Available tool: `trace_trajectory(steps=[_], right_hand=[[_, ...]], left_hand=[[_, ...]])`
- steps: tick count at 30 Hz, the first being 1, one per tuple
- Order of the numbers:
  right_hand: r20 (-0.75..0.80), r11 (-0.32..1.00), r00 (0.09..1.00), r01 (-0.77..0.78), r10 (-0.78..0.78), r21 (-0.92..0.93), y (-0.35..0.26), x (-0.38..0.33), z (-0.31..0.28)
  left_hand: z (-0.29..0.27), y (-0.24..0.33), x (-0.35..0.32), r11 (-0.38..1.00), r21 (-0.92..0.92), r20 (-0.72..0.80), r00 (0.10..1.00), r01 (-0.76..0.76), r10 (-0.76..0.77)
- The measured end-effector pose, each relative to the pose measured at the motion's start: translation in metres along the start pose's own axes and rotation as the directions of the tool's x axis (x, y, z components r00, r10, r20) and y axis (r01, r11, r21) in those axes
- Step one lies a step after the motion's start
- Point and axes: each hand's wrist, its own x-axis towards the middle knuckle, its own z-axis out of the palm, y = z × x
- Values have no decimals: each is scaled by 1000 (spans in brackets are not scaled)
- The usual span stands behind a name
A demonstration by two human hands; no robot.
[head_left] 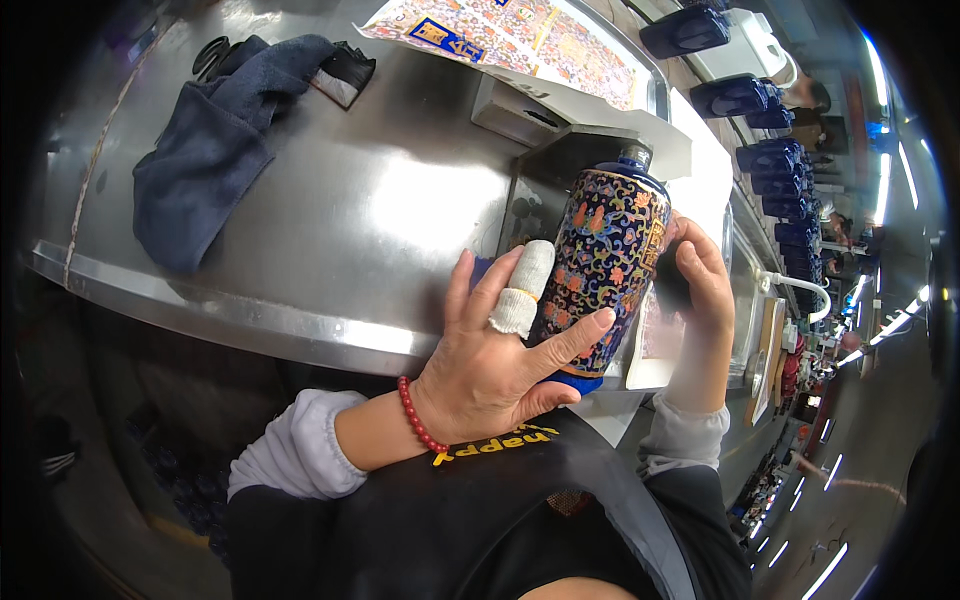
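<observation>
A dark blue bottle [605, 265] with a colourful floral wrap stands tilted in front of me, its neck toward the far side. My left hand [490, 350] lies against its lower left part with fingers stretched and spread; the index finger rests across the wrap. A white cloth finger sleeve [525, 285], banded with a yellowish ring, covers one finger of this hand. My right hand [703, 270] is at the bottle's right side, fingers curled against its edge; the bottle hides some fingertips. Behind the bottle sits a dark angled metal holder [570, 150].
The metal worktable [400, 200] curves around me. A dark blue cloth [215, 160] lies at left beside a small black packet [345, 75]. Floral printed sheets [560, 45] lie at the far side. More blue bottles [730, 97] line the right, near a white curved pipe [800, 285].
</observation>
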Motion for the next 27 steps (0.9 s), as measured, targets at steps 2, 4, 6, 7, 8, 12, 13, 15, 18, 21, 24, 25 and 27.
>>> trace_trajectory(steps=[2,4,6,7,8,12,13,15,18,21,24,25,27], right_hand=[[-10,1000,1000,-14,14,-22,0,1,1],[-43,999,998,-45,45,-15,-1,0,3],[-62,997,996,-65,63,-33,-3,1,5],[-70,996,995,-73,69,-43,-3,1,6],[-73,996,995,-75,71,-46,-4,1,7],[-79,996,995,-70,65,-61,-4,2,9],[-91,995,994,-73,67,-63,-3,3,10],[-127,996,990,-74,67,-53,-2,3,10],[-167,994,981,-103,96,-35,-1,2,9],[-157,994,982,-107,101,-30,-1,2,7],[-176,992,978,-119,113,-28,-1,2,6],[-163,994,982,-105,98,-36,0,1,5],[-153,995,985,-92,84,-44,1,2,3]], left_hand=[[1,1,-2,1000,-1,25,1000,2,-2],[3,-1,-2,1000,-11,-2,1000,-23,23],[5,-3,-1,995,-98,-36,999,-4,0],[6,-3,-1,990,-141,-58,998,4,-12],[7,-4,0,992,-126,-63,998,2,-10],[10,-3,2,996,-92,-68,997,19,-25],[10,-2,2,995,-91,-60,998,30,-36],[11,-1,2,996,-84,-65,997,31,-37],[11,0,2,996,-85,-68,997,31,-36],[12,0,3,996,-82,-65,997,27,-32],[12,1,4,996,-79,-55,998,31,-35],[12,2,4,996,-79,-55,998,30,-34],[13,2,4,996,-81,-54,998,29,-34]])
